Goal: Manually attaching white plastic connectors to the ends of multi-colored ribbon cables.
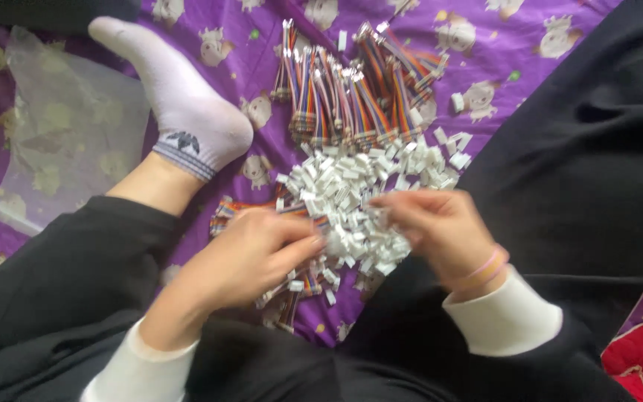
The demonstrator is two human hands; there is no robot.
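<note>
Purple cartoon-print bedding [485, 82] is lying under everything as we are sitting on it with our black trousers [61, 275] spread to either side. Nearest us, our left hand [251, 253] is curling closed around a short rainbow ribbon cable [251, 208], whose long axis is running roughly left to right, with its far end poking out toward our left leg. Our right hand [440, 223] is pinching narrowly at the edge of the pile of white plastic connector housings [351, 193]; motion blur is making it hard to tell whether a single housing is already between the fingertips. We are judging these housings light, stiff and fiddly, best taken by their flat sides, while the cable is looking soft and floppy, best gripped close to its terminal end. Farther off, bundled rainbow cables [351, 97] are fanning away from us, beside our white-socked foot [187, 112] and a clear plastic bag [61, 126].
</note>
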